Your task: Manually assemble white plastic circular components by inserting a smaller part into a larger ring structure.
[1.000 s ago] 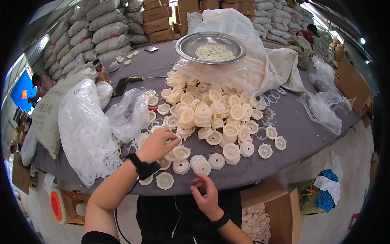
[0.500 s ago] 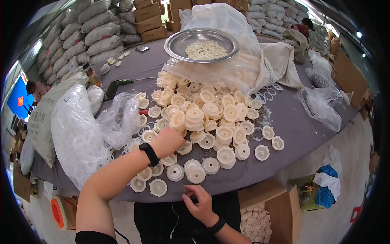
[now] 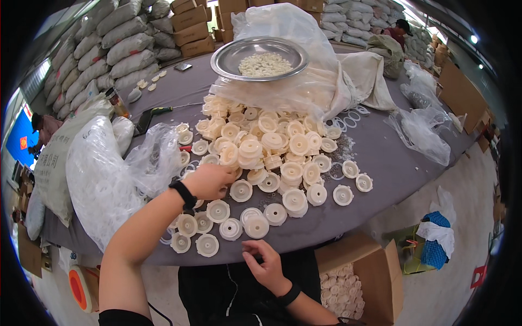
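Observation:
A heap of cream-coloured round plastic parts [image 3: 253, 146] covers the middle of the table, with several single parts spread along its near side. My left hand [image 3: 211, 182] reaches to the heap's near left edge. Its fingers are curled down among the parts, and what they hold, if anything, is hidden. At the table's near edge my right hand [image 3: 265, 264] hovers just below a loose round part [image 3: 256, 226]. The thumb and fingers of this hand are apart, with nothing between them.
A steel basin [image 3: 260, 58] of small pale pieces rests on plastic sheeting behind the heap. Clear bags of white rings [image 3: 103, 179] lie at left. Thin rings [image 3: 350, 117] are scattered on the right. Below the table edge stands a carton [image 3: 380, 277] with more cream parts.
My left hand has shifted slightly left, its fingers coming more into sight. My right hand stays near the table edge. The whole view has shifted slightly.

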Motion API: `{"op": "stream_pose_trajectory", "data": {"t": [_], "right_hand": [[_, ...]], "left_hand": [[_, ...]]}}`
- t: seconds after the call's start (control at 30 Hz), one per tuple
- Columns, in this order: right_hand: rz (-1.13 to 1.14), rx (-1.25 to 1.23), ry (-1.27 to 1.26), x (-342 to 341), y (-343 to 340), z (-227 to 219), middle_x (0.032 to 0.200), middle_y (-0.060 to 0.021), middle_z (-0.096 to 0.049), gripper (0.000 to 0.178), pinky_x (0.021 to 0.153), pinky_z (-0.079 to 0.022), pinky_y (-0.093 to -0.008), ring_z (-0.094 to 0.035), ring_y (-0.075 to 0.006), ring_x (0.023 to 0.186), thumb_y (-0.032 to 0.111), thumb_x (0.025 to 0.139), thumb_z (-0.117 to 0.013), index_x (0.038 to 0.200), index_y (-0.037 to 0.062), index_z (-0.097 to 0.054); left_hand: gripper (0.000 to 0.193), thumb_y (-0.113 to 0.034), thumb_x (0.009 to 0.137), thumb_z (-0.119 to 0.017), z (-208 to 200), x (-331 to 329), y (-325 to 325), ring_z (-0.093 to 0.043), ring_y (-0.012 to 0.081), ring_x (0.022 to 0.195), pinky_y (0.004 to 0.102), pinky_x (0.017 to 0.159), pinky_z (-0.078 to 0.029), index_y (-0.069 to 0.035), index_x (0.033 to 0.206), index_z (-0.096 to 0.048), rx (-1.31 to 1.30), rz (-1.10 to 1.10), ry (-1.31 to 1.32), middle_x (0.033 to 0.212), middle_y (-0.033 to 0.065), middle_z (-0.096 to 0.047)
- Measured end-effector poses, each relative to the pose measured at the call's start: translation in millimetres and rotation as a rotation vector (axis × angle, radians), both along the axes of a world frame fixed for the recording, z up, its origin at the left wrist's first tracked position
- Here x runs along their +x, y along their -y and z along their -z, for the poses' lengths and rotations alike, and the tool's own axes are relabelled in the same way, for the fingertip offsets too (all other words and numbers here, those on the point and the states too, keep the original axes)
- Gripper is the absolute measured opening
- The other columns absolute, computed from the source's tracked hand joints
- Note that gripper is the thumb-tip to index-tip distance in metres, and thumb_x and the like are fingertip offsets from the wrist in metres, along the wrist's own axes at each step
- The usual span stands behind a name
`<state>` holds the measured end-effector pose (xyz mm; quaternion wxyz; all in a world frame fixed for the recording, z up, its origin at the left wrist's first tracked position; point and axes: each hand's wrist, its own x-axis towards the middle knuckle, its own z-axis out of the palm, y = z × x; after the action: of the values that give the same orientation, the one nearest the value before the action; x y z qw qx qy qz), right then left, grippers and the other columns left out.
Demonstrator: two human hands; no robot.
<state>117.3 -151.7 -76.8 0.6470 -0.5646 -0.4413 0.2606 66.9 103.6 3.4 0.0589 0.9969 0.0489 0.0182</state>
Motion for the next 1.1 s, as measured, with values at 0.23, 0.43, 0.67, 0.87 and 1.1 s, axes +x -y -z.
{"op": "stream_pose_trajectory", "data": {"t": [0.23, 0.43, 0.67, 0.87, 1.1], "right_hand": [[-0.112, 0.066, -0.734, 19, -8, -16, 0.095, -0.0091, -0.061, 0.024, 0.068, -0.049, -0.0259, -0.058, -0.0136, 0.073, 0.007, 0.089, -0.050, 0.112, -0.0007, -0.054], [-0.081, 0.121, -0.987, 28, -10, -2, 0.090, -0.0092, -0.063, 0.022, 0.066, -0.051, -0.0282, -0.060, -0.0148, 0.071, 0.007, 0.089, -0.053, 0.110, 0.0009, -0.055], [0.126, 0.149, -0.796, 28, -5, -6, 0.082, -0.0101, -0.063, 0.016, 0.063, -0.049, -0.0258, -0.060, -0.0153, 0.067, 0.003, 0.087, -0.053, 0.103, 0.0007, -0.052], [0.115, 0.159, -0.811, 31, -2, -2, 0.077, -0.0090, -0.061, 0.015, 0.062, -0.048, -0.0252, -0.059, -0.0149, 0.065, 0.003, 0.086, -0.054, 0.100, 0.0011, -0.052], [0.066, 0.152, -0.865, 33, 1, 2, 0.079, -0.0103, -0.062, 0.013, 0.060, -0.049, -0.0259, -0.060, -0.0160, 0.064, 0.004, 0.086, -0.054, 0.100, 0.0021, -0.052]], "left_hand": [[0.014, -0.009, 0.073, -0.065, -28, -7, 71, -0.050, 0.0064, 0.060, 0.0215, 0.053, -0.040, -0.006, 0.084, -0.059, -0.837, -0.307, 0.134, 0.074, -0.0011, -0.052], [0.019, -0.010, 0.076, -0.068, -17, 1, 99, -0.048, 0.0062, 0.060, 0.0207, 0.054, -0.039, -0.006, 0.093, -0.061, -0.862, -0.106, 0.117, 0.079, 0.0004, -0.053], [0.022, -0.017, 0.078, -0.061, 9, 42, 66, -0.059, 0.0278, 0.074, 0.0359, 0.064, -0.047, -0.011, 0.099, -0.063, -0.286, -0.013, 0.076, 0.081, 0.0095, -0.060], [0.019, -0.021, 0.078, -0.056, 13, 75, 82, -0.060, 0.0300, 0.062, 0.0402, 0.056, -0.046, -0.011, 0.093, -0.062, 0.006, -0.030, -0.178, 0.062, 0.0094, -0.058], [0.013, -0.018, 0.071, -0.060, 19, 68, 73, -0.060, 0.0279, 0.068, 0.0392, 0.057, -0.046, -0.010, 0.082, -0.062, -0.021, 0.013, -0.007, 0.076, 0.0078, -0.059]]}}
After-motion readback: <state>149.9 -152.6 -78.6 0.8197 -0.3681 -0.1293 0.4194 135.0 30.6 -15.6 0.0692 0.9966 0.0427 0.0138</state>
